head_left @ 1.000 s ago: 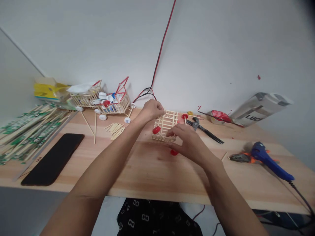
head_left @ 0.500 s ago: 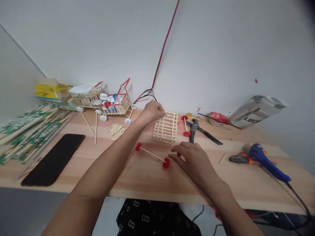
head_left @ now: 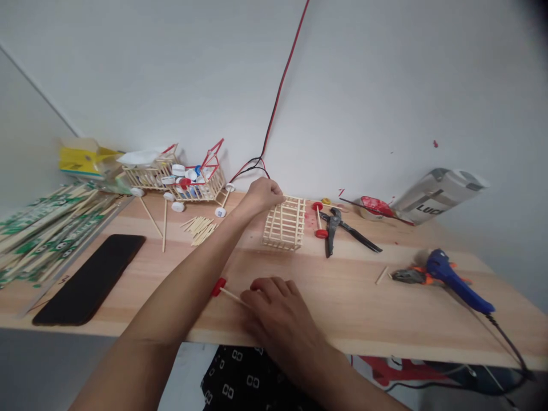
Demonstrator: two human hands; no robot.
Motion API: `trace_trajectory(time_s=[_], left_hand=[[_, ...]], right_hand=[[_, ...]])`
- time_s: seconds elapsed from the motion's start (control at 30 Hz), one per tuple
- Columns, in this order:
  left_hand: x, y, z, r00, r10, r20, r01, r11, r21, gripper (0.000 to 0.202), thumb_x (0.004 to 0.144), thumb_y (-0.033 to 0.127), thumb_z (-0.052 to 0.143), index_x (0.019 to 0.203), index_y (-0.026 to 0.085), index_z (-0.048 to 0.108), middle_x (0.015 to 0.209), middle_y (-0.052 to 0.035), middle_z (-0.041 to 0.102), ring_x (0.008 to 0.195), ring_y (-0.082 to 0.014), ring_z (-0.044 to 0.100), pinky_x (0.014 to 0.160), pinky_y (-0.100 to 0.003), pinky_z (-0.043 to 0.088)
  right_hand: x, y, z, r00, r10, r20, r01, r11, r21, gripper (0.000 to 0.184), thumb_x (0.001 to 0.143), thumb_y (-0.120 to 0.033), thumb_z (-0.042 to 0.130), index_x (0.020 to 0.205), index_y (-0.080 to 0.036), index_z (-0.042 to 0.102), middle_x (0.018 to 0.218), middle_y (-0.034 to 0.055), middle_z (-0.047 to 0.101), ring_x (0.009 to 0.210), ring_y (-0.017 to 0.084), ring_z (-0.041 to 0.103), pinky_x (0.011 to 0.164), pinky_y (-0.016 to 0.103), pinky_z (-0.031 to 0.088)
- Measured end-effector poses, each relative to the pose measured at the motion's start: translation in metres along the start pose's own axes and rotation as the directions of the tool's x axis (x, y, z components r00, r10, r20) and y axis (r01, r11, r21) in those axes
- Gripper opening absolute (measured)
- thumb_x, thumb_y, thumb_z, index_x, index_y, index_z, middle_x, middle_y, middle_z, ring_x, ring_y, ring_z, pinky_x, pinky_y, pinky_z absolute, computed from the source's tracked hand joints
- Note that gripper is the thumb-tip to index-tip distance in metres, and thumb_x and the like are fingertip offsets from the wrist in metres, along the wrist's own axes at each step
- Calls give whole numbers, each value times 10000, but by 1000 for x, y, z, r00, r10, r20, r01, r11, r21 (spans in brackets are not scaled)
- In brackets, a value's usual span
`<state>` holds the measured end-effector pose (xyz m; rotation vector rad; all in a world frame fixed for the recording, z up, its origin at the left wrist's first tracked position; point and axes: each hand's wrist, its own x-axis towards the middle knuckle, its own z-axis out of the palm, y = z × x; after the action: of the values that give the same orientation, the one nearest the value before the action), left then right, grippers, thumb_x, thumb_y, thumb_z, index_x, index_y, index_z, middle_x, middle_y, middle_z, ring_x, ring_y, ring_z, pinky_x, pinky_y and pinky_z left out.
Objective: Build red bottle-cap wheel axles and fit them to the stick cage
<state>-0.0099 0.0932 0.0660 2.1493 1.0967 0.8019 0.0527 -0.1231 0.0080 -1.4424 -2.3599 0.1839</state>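
My left hand point(head_left: 264, 195) is closed at the far left corner of a small basket point(head_left: 285, 225) built of thin wooden sticks, which rests on the table. Nearer the front edge, my right hand point(head_left: 278, 308) bends its fingers over a stick axle point(head_left: 233, 295) and covers its right end. A red wheel point(head_left: 218, 287) shows at the axle's left end; the other wheel is hidden under the hand. Just right of the basket lies a second axle with red wheels point(head_left: 319, 220), close to black-handled pliers point(head_left: 336, 228).
A blue glue gun point(head_left: 454, 279) with a cord and orange-handled pliers point(head_left: 409, 276) lie at the right. Behind them are a red-stained cup point(head_left: 377, 206) and a bag point(head_left: 440, 191). Leftward are short sticks point(head_left: 199, 230), finished carts point(head_left: 199, 182), a phone point(head_left: 92, 279) and stick packets point(head_left: 51, 234).
My right hand has come left and toward the table's front edge, onto the red-wheeled axle, which has shifted the same way. My left hand stays at the basket; the view has turned slightly.
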Motion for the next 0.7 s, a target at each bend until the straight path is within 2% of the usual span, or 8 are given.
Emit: trace_trajectory(time_s=[0.13,0.27,0.33,0.43,0.6,0.7], left_hand=[[1,-3,1,1000,5,-8,-5,1000,1,78,656,159,604,625,125,667,505,10,555,530,-99,498,550,-233,357],[3,-5,2,1000,-3,-14,3,1000,-21,77,667,176,626,642,123,675,529,6,576,542,-98,515,553,-228,372],[4,-5,1,1000,-12,-13,12,999,-32,76,670,177,631,641,120,673,535,5,578,540,-96,514,552,-227,372],[3,-2,-1,1000,-19,-6,19,1000,-22,81,675,177,632,635,116,667,539,4,577,528,-90,493,537,-226,355],[1,3,-4,1000,-28,-3,28,999,-41,85,675,183,627,647,113,666,580,-8,615,551,-95,516,548,-225,359],[0,3,-3,1000,-28,-13,28,999,-41,78,673,180,626,654,115,665,603,-18,632,577,-102,537,558,-224,365]], right_hand=[[3,4,15,999,37,23,-33,989,-146,108,860,-131,580,929,-206,616,918,44,631,845,215,518,759,354,358],[9,28,10,997,70,-13,-71,976,-208,119,862,-105,572,825,-197,638,829,31,644,776,197,527,720,341,332],[11,40,2,994,101,-34,-106,974,-198,142,871,-98,556,846,-200,652,835,33,650,793,196,538,723,333,328],[12,56,-8,983,159,-90,-173,967,-186,127,907,-188,539,868,-197,660,869,56,658,856,215,546,761,337,332],[4,71,-16,971,180,-155,-199,973,-120,130,896,-224,557,975,-198,656,1021,75,662,959,233,549,811,343,349],[-4,78,-22,958,200,-204,-217,974,-66,150,916,-244,521,974,-200,652,998,69,672,927,218,572,805,341,360]])
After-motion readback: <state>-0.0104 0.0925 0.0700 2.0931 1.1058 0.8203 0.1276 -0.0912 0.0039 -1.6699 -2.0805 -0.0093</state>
